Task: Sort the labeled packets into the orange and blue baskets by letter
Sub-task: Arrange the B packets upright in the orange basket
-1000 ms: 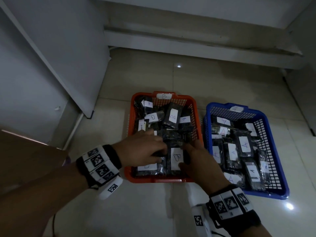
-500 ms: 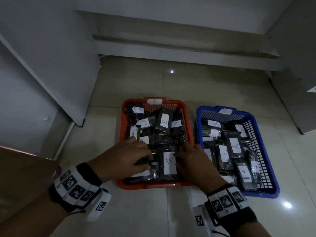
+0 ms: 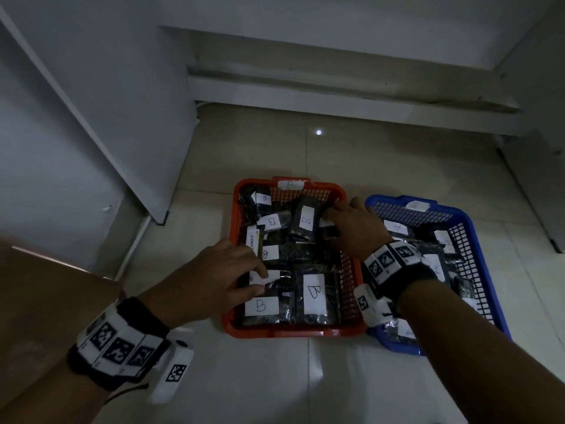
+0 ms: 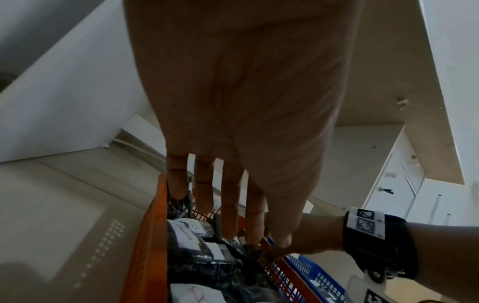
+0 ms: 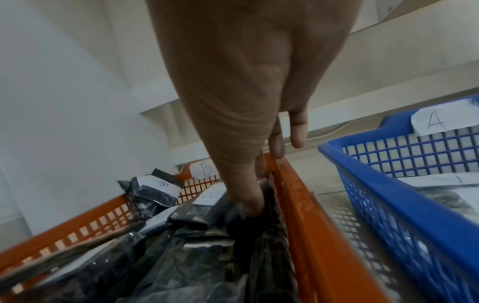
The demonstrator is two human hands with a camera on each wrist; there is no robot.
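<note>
— On the floor, where were the packets (image 3: 312,293)?
— B ones filled the orange basket (image 3: 275,332); A ones the blue basket (image 3: 486,270) just right.
— And each grip?
— Left hand (image 3: 211,280) lay with fingers straight on near-left packets; right hand (image 3: 357,231) pressed far-right ones, fingers extended.

Both hands (image 3: 211,280) (image 3: 356,228) outstretched (fingers seemingly straight)

Blue basket (image 3: 483,240) packets partly hidden beneath the right forearm; their labels too dim to read.

Pale tiled floor (image 3: 305,377), orange basket (image 3: 284,333) just beside blue basket (image 3: 477,237).
</note>
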